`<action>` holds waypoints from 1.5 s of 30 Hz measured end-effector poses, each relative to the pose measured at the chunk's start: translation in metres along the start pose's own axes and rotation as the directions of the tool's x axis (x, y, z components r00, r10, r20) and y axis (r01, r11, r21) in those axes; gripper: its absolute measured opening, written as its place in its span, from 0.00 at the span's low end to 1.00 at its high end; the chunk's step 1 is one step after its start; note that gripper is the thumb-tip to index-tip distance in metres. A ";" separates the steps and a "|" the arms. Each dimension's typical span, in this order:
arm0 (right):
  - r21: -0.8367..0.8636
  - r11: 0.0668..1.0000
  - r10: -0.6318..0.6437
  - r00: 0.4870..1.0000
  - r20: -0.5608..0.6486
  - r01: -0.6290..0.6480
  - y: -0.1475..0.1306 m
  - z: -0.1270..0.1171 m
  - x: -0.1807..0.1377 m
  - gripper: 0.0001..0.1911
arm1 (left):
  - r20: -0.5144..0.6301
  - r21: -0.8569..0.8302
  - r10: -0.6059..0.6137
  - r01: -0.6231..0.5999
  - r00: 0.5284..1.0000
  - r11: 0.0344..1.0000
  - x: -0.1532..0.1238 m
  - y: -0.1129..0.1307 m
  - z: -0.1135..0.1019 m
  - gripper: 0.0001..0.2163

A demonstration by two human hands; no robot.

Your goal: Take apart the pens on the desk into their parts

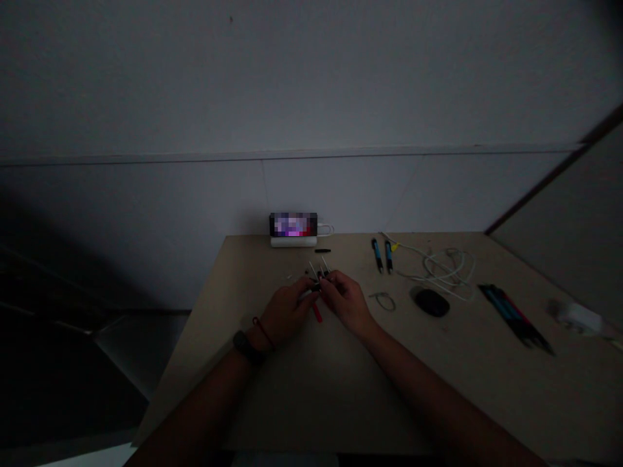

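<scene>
My left hand [292, 301] and my right hand [345, 299] meet over the middle of the table, fingertips close together. Both are closed in a pinch around a small dark piece [316, 286], too dim and covered to name. Thin pale rods [313, 269] stick up just beyond the fingertips; I cannot tell whether they are held or lying there. Below the fingers, a short red strip [317, 312] lies on the table. A dark band and a red cord circle my left wrist.
A lit phone [293, 225] leans on a white stand [293, 242] by the wall, near a small black piece [322, 251]. To the right lie two blue-black pens [378, 255], a coiled white cable [448, 263], a thin looped cord [385, 301], a black mouse [431, 302] and several dark pens [513, 316].
</scene>
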State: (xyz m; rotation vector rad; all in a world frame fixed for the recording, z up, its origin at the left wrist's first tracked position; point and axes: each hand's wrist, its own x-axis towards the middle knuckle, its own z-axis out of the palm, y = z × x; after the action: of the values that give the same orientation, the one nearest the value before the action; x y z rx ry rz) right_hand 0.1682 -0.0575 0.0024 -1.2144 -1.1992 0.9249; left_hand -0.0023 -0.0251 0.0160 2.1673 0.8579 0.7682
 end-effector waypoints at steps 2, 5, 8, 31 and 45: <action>0.002 1.000 -0.004 1.000 0.002 0.004 -0.001 0.000 0.000 0.19 | 0.004 0.003 0.000 0.000 1.000 1.000 0.001 0.000 0.000 0.13; -0.006 1.000 -0.004 1.000 0.005 0.004 0.001 0.000 0.000 0.19 | 0.008 0.012 -0.019 0.019 1.000 1.000 0.001 -0.001 0.000 0.14; -0.025 1.000 -0.006 1.000 0.015 0.006 0.004 -0.001 0.000 0.19 | 0.017 0.024 -0.032 0.032 0.999 0.999 0.001 0.000 -0.001 0.16; 0.112 0.990 0.090 0.996 -0.025 -0.087 -0.009 0.000 0.006 0.22 | -0.016 0.045 -0.030 0.030 0.999 0.999 0.002 -0.003 -0.001 0.15; 0.242 0.969 0.069 0.992 -0.106 -0.042 -0.003 -0.004 0.008 0.19 | -0.026 0.038 -0.042 0.043 0.999 0.998 0.002 -0.001 -0.004 0.13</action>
State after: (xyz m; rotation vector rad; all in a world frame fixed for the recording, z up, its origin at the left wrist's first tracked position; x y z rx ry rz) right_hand 0.1736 -0.0507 0.0066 -1.0956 -0.9376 0.9972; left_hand -0.0041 -0.0215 0.0179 2.1704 0.9359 0.7647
